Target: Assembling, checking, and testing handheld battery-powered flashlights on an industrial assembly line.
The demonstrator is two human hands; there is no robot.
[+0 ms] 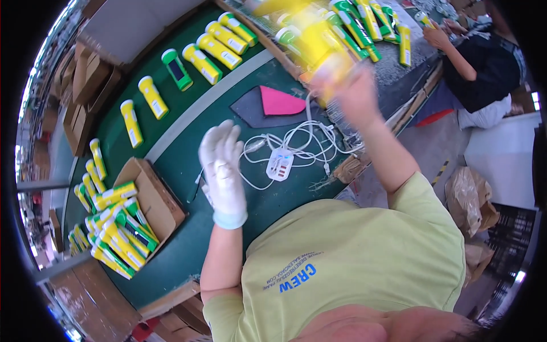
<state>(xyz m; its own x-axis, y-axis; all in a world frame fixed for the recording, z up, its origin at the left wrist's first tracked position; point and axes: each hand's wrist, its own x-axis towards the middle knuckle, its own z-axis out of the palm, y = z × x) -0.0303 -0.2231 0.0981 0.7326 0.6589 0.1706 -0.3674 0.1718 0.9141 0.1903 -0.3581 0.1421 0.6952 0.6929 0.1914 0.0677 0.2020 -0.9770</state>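
Note:
My left hand [223, 171], in a white glove, is raised over the green table with its fingers stretched out and nothing in them. My bare right hand [358, 97] reaches to the far right, smeared by motion. It grips a yellow flashlight [326, 54], also blurred, whose far end overlaps several green and yellow flashlights [353, 25] lying on the grey surface behind. Beside my left hand lies a white multi-port charger [280, 165] with tangled white cables. A pink cloth [280, 101] rests on a dark grey one [246, 109] beyond it.
Yellow and green flashlights [151, 98] stand spaced along the green belt at the far left. Many more fill a cardboard box [162, 205] at left. A co-worker's hand [436, 37] holds a flashlight at the upper right. Cardboard trays [88, 74] are stacked beyond the belt.

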